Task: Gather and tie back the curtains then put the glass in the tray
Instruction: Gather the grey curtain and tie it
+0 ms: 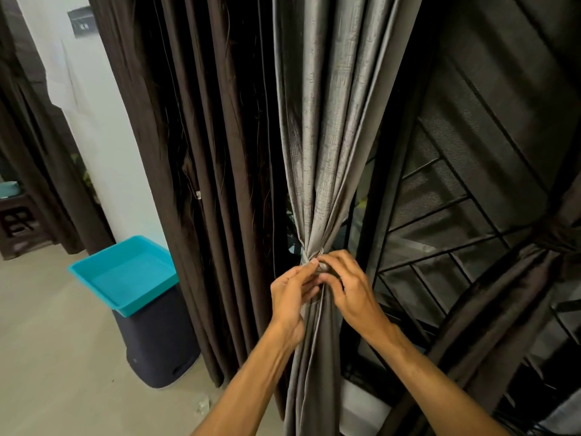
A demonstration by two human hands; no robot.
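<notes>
Grey curtain [327, 136], tie [306, 257]; open floor [56, 341] leftward

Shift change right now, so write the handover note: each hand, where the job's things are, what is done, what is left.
Left hand: pinches the tie round the grey curtain.
Right hand: fingers curled on the same tie, at the knot.
Teal tray: on a dark stool to the left. Glass: not clearly in view.
Done: grey curtain gathered; brown curtain on the right already tied.
Left: finish this knot, find the glass, put it in the tray.
</notes>
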